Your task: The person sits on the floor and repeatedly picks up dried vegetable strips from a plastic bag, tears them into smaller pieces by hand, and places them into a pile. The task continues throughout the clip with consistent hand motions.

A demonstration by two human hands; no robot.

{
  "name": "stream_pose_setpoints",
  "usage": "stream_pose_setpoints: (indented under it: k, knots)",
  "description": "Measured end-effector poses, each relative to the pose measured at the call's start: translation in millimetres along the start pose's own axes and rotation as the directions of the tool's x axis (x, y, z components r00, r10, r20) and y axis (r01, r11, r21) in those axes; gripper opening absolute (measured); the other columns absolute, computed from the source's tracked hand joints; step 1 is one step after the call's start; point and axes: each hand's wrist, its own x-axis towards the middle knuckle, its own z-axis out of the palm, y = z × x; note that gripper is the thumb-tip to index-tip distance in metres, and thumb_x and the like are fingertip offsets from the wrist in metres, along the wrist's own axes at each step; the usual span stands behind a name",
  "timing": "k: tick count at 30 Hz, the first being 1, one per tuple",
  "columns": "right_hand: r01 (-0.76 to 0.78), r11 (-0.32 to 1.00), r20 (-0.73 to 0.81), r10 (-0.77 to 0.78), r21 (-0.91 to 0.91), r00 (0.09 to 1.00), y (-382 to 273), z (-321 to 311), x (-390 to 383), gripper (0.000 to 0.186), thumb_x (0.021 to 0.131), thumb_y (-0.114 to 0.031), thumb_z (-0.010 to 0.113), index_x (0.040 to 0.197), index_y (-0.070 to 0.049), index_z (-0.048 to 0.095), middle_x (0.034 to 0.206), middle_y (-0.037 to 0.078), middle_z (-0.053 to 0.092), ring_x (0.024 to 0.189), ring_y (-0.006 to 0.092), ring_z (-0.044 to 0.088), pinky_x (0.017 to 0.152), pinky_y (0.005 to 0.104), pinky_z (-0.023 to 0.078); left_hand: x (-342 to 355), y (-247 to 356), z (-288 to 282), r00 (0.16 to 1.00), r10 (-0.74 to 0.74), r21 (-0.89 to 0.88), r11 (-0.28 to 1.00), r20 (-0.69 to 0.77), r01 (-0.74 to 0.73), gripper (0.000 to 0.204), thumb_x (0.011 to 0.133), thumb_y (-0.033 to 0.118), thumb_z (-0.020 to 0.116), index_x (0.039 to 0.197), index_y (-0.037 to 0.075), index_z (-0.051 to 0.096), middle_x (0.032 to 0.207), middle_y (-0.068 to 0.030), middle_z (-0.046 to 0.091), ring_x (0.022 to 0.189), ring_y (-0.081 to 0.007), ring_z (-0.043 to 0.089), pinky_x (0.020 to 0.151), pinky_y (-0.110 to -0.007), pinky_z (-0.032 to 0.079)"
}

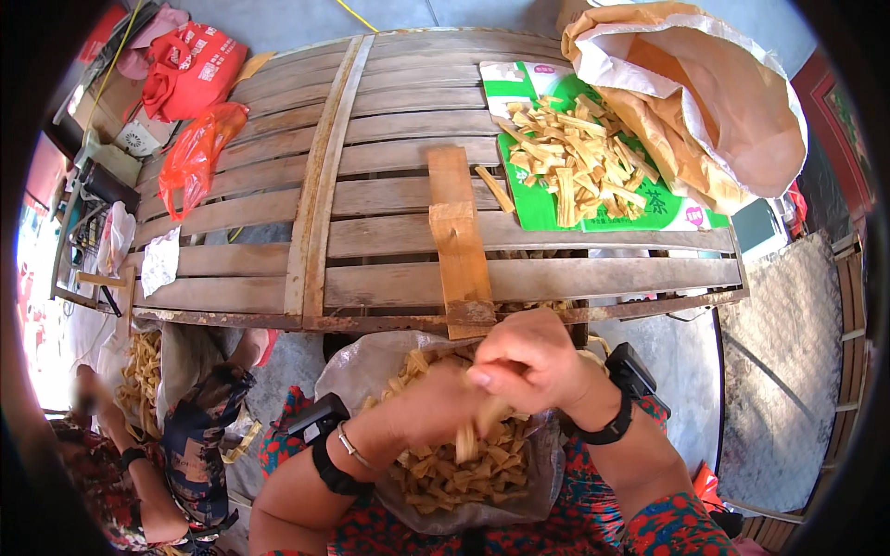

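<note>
Both hands meet over a translucent plastic sack full of pale yellow dried strips in front of my lap. My right hand is closed in a fist, thumb against the fingers; a blurred pale strip sticks out below it. My left hand is beside it, smeared by motion, and its fingers cannot be made out. Another strip shows just under the left hand; whether it is held or loose I cannot tell. A wooden board with a raised block lies on the slatted table, its near end by my right hand.
On the slatted table, more strips lie on a green printed sheet beside an open paper sack. Red bags sit at the far left. Another person's arm and a second sack of strips are at the left.
</note>
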Motion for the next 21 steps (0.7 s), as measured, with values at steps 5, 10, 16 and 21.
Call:
stream_pose_setpoints:
  k: [5,10,16,21]
  knots:
    - [-0.368,0.929,-0.029,0.369,0.045,0.929,-2,-13,-7,0.016,0.086,-0.012,0.067,0.073,-0.002,0.063,0.06,0.007,0.059,0.049,0.0199,0.056,0.048,0.031,0.044,-26,19,2,0.817,0.493,-0.031,0.861,0.298,-0.508,0.03,0.09,0.03,0.066,0.109,0.007,0.068,0.092,-0.004,0.071,0.078,-0.0085,0.063,0.071,-0.031,0.051]
    - [-0.865,0.11,0.583,0.696,0.489,0.418,2,5,-21,0.014,0.089,-0.017,0.061,0.084,-0.006,0.067,0.071,-0.001,0.061,0.057,0.0059,0.052,0.051,0.0212,0.041,-13,24,-20,0.604,0.788,0.925,0.131,0.12,-0.355,0.032,0.076,0.025,0.076,0.105,0.015,0.071,0.089,-0.0059,0.065,0.078,-0.0245,0.063,0.07,-0.032,0.049]
    - [-0.556,0.05,0.301,0.798,0.83,0.522,1,31,-25,0.011,0.093,-0.015,0.061,0.098,-0.005,0.064,0.082,0.001,0.065,0.06,0.0072,0.056,0.057,0.0203,0.047,-7,12,-13,0.321,0.939,0.984,-0.074,0.124,-0.164,0.028,0.072,0.026,0.076,0.097,0.014,0.072,0.104,-0.0044,0.064,0.091,-0.0222,0.062,0.082,-0.037,0.047]
    - [-0.46,0.727,-0.075,0.57,0.509,0.818,-3,22,-26,0.012,0.096,-0.009,0.057,0.095,0.0,0.065,0.086,0.004,0.067,0.073,0.0075,0.06,0.063,0.0236,0.05,-5,5,-11,0.411,0.894,0.938,0.281,-0.179,-0.202,0.019,0.077,0.019,0.072,0.093,0.009,0.07,0.12,-0.0117,0.061,0.108,-0.0279,0.058,0.088,-0.041,0.043]
